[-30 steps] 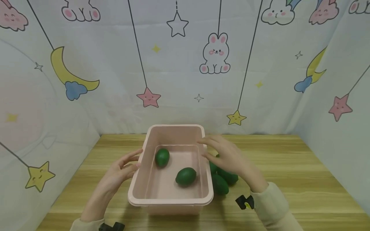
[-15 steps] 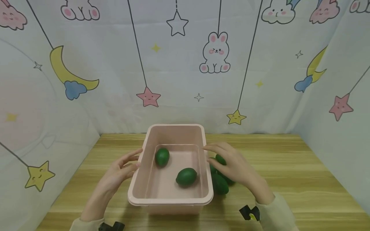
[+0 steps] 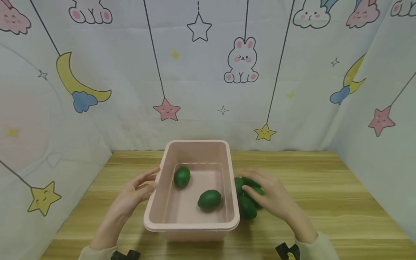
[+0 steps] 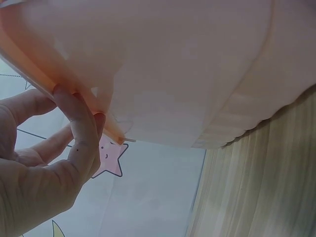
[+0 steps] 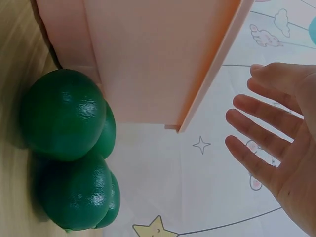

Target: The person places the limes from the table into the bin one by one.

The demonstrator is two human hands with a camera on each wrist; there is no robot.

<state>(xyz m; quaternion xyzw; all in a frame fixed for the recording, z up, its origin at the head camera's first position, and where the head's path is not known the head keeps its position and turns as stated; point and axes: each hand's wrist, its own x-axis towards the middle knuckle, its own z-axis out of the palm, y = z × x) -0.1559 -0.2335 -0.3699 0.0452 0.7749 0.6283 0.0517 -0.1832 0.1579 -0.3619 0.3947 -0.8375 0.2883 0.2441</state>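
Note:
A pink plastic bin [image 3: 191, 226] stands on the table with two green limes inside, one lime [image 3: 182, 177] toward the back left and another lime [image 3: 209, 200] nearer the front right. My left hand [image 3: 138, 191] holds the bin's left rim; in the left wrist view its bent fingers [image 4: 81, 133] tuck against the underside of the rim. To the right of the bin, my right hand [image 3: 273, 195] is above a cluster of several limes [image 3: 247, 207], its fingers spread and holding nothing. The right wrist view shows these limes [image 5: 64, 116] close against the bin's outer wall.
The wood-grain table [image 3: 325, 202] extends past both sides of the bin. A white cloth backdrop [image 3: 208, 83] with printed stars, moons and rabbits encloses the back and sides. A dark wrist device [image 3: 287, 251] sits by the right sleeve.
My right hand has moved from the bin's right rim rightward and toward me, over the limes outside. My left hand and the bin have stayed put.

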